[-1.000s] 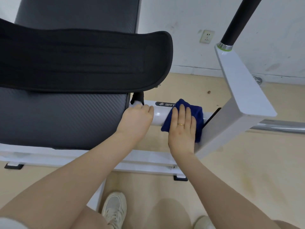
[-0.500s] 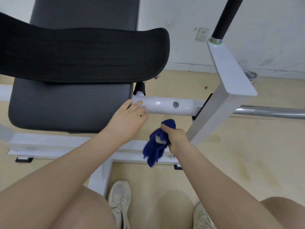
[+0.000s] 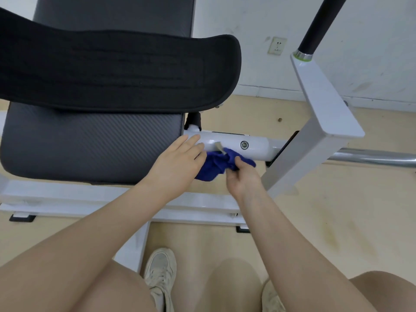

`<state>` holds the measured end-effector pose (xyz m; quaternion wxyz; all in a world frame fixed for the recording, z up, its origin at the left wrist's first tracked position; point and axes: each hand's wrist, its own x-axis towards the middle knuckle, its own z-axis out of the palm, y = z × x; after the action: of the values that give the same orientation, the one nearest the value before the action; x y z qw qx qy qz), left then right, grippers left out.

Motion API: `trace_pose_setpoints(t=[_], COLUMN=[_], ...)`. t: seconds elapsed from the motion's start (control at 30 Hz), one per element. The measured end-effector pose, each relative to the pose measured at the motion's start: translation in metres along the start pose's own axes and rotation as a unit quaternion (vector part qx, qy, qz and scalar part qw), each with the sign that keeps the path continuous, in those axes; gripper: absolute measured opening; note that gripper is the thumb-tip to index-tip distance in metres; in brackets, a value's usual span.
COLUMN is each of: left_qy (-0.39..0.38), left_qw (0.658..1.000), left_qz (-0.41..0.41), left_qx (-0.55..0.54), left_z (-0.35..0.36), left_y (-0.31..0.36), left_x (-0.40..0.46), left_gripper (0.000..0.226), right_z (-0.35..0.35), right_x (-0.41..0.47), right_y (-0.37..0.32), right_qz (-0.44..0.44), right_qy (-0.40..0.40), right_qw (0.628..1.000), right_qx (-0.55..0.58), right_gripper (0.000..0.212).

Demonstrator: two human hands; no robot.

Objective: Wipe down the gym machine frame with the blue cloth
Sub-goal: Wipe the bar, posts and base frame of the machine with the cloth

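Blue cloth point(image 3: 216, 165): bunched, pressed against lower front of white frame tube point(image 3: 227, 144), between both hands; far side hidden behind hands, small pale tag showing at top edge. Right hand point(image 3: 242, 176): palm turned toward camera, fingers curled round cloth and gripping it, fingertips hidden in folds. Left hand point(image 3: 177, 163): flat, fingers straight and relaxed, tips resting on tube next to cloth; contact with cloth itself hard to judge. Frame tube: horizontal, bolt head on front face, dark label on top too foreshortened to read. Angled white post point(image 3: 315, 140): right of tube, black handle at top cut off by picture edge. Black seat pad point(image 3: 90, 143) and curved black pad point(image 3: 112, 70): left of tube, both cropped at left. Chrome bar point(image 3: 371, 157): running off right edge. White base beam point(image 3: 67, 197): partly covered by forearms. Pale shoes point(image 3: 161, 271) on wooden floor point(image 3: 337, 210), cut off at bottom. Wall socket point(image 3: 277, 45): small, detail unclear.
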<state>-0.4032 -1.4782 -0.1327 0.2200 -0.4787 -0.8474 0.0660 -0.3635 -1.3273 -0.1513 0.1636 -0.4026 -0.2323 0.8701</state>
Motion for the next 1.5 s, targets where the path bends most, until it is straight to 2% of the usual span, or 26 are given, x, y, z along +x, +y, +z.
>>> trace_pose_setpoints(t=[0.07,0.1,0.2,0.27,0.37,0.4,0.43,0.47,0.5,0.53,0.57,0.6,0.7,0.73,0.77,0.87,0.93,1.0,1.07,1.1,1.17,1.27,1.3,1.37,1.5], left_qy=[0.015,0.020,0.018,0.010,0.013,0.019,0.025,0.021,0.016,0.008,0.002,-0.009,-0.017,-0.024,-0.025,-0.050,-0.096,-0.153,-0.217,-0.224,-0.224,-0.235,-0.238,-0.242,-0.245], left_qw=[1.000,1.000,1.000,1.000,0.999,0.999,0.998,0.998,0.998,0.997,0.996,0.994,0.990,0.989,0.989,0.985,0.981,0.978,0.969,0.968,0.967,0.965,0.964,0.962,0.960], left_qz=[-0.009,-0.008,-0.005,-0.014,-0.038,-0.045,-0.051,-0.058,-0.063,-0.071,-0.081,-0.091,-0.094,-0.093,-0.096,-0.107,-0.105,-0.092,-0.091,-0.091,-0.092,-0.092,-0.096,-0.106,-0.117], left_qx=[-0.010,-0.015,-0.016,-0.011,0.010,0.021,0.026,0.024,0.019,0.023,0.036,0.055,0.103,0.108,0.114,0.125,0.131,0.111,0.072,0.073,0.073,0.069,0.068,0.062,0.074], left_z=[-0.002,-0.003,-0.005,-0.006,-0.008,-0.008,-0.008,-0.008,-0.008,-0.009,-0.009,-0.010,-0.009,-0.008,-0.008,-0.006,-0.012,-0.010,-0.013,-0.014,-0.016,-0.018,-0.018,-0.019,-0.020], left_y=[-0.002,-0.002,-0.001,-0.003,-0.009,-0.010,-0.011,-0.010,-0.011,-0.011,-0.012,-0.013,-0.013,-0.011,-0.010,-0.006,-0.004,-0.001,-0.002,-0.004,-0.006,-0.006,-0.006,-0.003,0.002], left_x=[-0.002,-0.003,0.000,0.002,0.005,0.006,0.006,0.007,0.007,0.007,0.007,0.007,0.009,0.010,0.012,0.015,0.018,0.021,0.023,0.024,0.023,0.025,0.025,0.026,0.026], left_gripper=[0.046,0.044,0.037,0.039,0.038,0.036,0.035,0.035,0.035,0.034,0.031,0.028,0.019,0.024,0.034,0.055,0.050,0.038,0.039,0.040,0.042,0.041,0.039,0.036,0.036], right_z=[-0.013,-0.011,0.003,0.003,0.001,0.005,0.011,0.018,0.022,0.024,0.026,0.027,0.026,0.019,0.010,-0.023,-0.022,-0.014,-0.014,-0.016,-0.027,-0.040,-0.037,-0.026,-0.014], right_x=[0.003,0.000,-0.023,-0.043,-0.062,-0.058,-0.050,-0.038,-0.025,-0.011,-0.003,0.004,0.014,0.018,0.024,0.037,0.030,0.026,0.026,0.030,0.039,0.042,0.040,0.039,0.041], right_y=[-0.018,-0.019,0.000,0.007,-0.006,-0.010,-0.011,-0.009,-0.004,0.005,0.016,0.024,0.015,0.003,-0.012,-0.041,-0.021,0.010,0.018,0.007,-0.019,-0.035,-0.029,-0.011,-0.011], right_qz=[-0.043,-0.045,-0.044,-0.142,-0.373,-0.433,-0.483,-0.513,-0.504,-0.469,-0.435,-0.427,-0.480,-0.501,-0.498,-0.476,-0.505,-0.564,-0.583,-0.590,-0.584,-0.551,-0.543,-0.554,-0.585], right_qy=[0.047,0.054,0.018,-0.007,-0.042,-0.059,-0.063,-0.056,-0.050,-0.055,-0.067,-0.081,-0.150,-0.155,-0.140,-0.013,0.036,-0.026,-0.106,-0.116,-0.072,0.024,0.037,0.023,-0.073], right_qw=[0.997,0.997,0.981,0.936,0.840,0.800,0.731,0.623,0.507,0.414,0.358,0.328,0.254,0.230,0.220,0.275,0.285,0.254,0.201,0.190,0.211,0.292,0.303,0.297,0.227], right_qx=[0.034,0.013,-0.187,-0.321,-0.392,-0.412,-0.477,-0.587,-0.697,-0.778,-0.823,-0.839,-0.826,-0.820,-0.827,-0.835,-0.814,-0.785,-0.780,-0.776,-0.780,-0.781,-0.782,-0.777,-0.775], right_gripper=[0.020,0.010,0.010,0.013,0.029,0.037,0.045,0.051,0.055,0.058,0.059,0.060,0.053,0.056,0.061,0.065,0.056,0.055,0.071,0.071,0.062,0.058,0.061,0.065,0.054])
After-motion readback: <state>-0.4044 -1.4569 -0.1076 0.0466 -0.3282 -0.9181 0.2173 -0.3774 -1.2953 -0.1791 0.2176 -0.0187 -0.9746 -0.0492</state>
